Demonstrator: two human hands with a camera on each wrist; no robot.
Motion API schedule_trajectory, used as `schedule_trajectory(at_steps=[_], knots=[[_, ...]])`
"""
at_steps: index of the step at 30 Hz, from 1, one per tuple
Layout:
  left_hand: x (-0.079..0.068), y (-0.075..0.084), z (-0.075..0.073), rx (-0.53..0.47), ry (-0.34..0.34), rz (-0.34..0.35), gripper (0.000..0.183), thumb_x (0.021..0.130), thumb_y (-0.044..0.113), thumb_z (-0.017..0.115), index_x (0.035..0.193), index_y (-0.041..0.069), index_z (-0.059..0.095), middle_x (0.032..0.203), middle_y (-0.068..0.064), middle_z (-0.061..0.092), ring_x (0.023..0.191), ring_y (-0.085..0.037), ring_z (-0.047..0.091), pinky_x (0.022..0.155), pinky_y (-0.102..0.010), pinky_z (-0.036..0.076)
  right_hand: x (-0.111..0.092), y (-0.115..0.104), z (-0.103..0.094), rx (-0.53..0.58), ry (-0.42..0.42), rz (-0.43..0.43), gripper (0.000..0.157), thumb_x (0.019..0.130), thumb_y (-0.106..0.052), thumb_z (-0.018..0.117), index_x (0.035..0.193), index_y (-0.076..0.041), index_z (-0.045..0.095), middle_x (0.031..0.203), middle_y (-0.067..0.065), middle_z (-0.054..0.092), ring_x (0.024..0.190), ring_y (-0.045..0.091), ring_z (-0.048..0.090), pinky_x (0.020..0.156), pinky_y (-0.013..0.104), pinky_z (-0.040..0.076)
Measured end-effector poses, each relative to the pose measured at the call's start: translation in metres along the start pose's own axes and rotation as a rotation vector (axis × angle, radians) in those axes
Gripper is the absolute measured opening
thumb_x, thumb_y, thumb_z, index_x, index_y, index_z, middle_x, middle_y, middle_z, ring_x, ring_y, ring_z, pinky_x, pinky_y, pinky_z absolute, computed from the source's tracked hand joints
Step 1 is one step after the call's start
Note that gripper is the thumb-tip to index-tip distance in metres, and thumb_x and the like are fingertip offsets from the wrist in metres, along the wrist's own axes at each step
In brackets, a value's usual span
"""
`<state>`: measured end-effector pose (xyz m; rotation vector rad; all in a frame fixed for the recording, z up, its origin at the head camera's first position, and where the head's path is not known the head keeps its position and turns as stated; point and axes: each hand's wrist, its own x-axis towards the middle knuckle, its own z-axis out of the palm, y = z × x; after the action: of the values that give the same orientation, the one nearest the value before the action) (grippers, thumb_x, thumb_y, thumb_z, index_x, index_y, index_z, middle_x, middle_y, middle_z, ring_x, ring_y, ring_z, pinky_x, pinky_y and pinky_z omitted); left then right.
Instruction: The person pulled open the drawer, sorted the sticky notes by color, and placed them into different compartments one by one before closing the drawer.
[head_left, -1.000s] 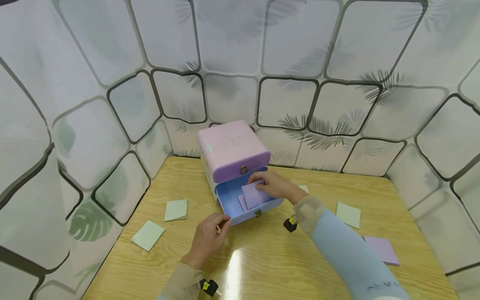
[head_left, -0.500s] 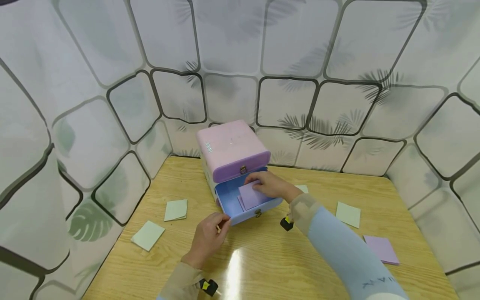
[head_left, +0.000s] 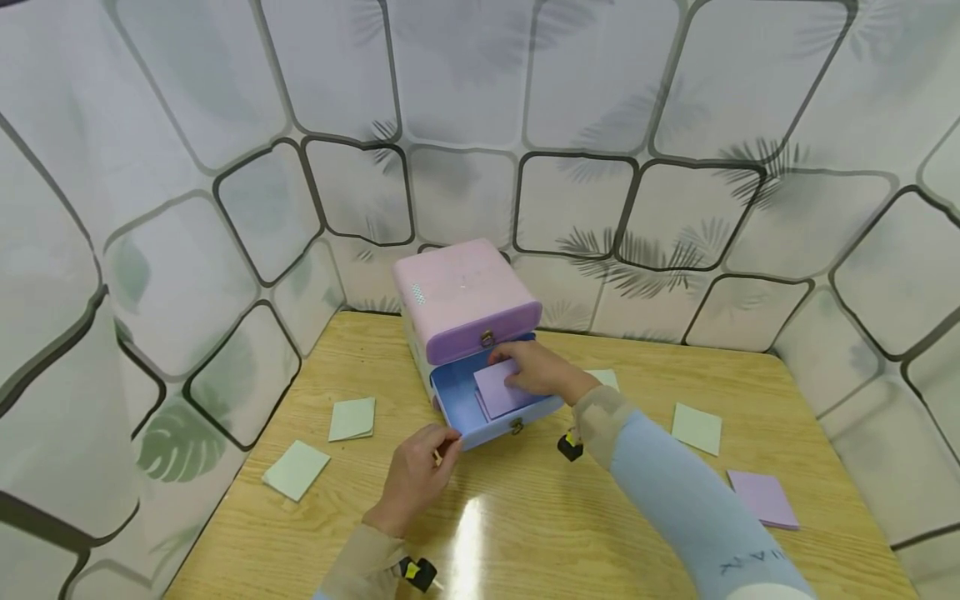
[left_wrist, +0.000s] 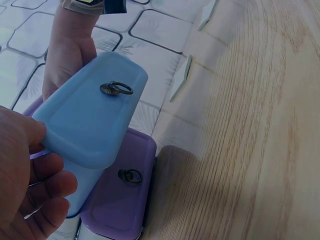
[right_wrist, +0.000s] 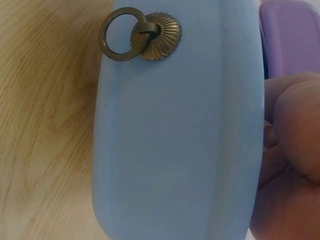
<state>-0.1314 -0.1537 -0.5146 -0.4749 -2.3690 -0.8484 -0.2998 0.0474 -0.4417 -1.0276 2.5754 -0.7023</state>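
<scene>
A small chest with a pink top (head_left: 465,283) has its blue drawer (head_left: 491,429) pulled out beneath a purple drawer (head_left: 465,335). My left hand (head_left: 418,468) pinches the blue drawer's front left corner; in the left wrist view its fingertips (left_wrist: 37,132) lie at the drawer's edge. Reaching in over the right side, my right hand (head_left: 536,368) holds a thin purple square (head_left: 495,387) between thumb and fingers. Another purple square (head_left: 481,406) shows beneath it in the drawer. In the right wrist view the drawer front (right_wrist: 165,130) hides what the fingers hold.
Two pale green squares (head_left: 296,472) lie left of the chest on the wooden table (head_left: 540,533). To the right are a green square (head_left: 697,430), a purple stack (head_left: 763,500) and another green piece (head_left: 604,378) partly behind my right wrist. A patterned curtain (head_left: 465,108) surrounds the table.
My right hand has shifted slightly left and down with the purple square, which now covers more of the one beneath. My left hand has stayed on the drawer corner.
</scene>
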Motion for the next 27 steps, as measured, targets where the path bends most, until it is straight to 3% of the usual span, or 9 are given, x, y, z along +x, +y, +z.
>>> schedule_trajectory(at_steps=[14,27], knots=[[-0.001,-0.0017,0.0007,-0.002,0.004,0.003,0.007,0.085,0.01,0.074,0.088,0.013,0.068,0.076,0.009,0.059,0.065,-0.003,0.053,0.055,-0.015,0.044,0.005,-0.0043,0.0042,-0.085,0.017,0.01,0.036,0.086,-0.001,0.067,0.12,-0.013,0.065,0.12,0.003,0.064,0.109,0.019,0.059,0.089,0.036,0.048],[-0.0014,-0.0022,0.001,-0.003,0.012,0.014,0.007,0.085,0.011,0.074,0.088,0.013,0.068,0.075,0.009,0.059,0.064,-0.004,0.054,0.054,-0.014,0.044,0.0046,-0.002,0.0084,-0.108,-0.028,0.02,0.034,0.084,-0.009,0.073,0.118,-0.012,0.067,0.118,0.003,0.065,0.109,0.021,0.059,0.092,0.038,0.047]])
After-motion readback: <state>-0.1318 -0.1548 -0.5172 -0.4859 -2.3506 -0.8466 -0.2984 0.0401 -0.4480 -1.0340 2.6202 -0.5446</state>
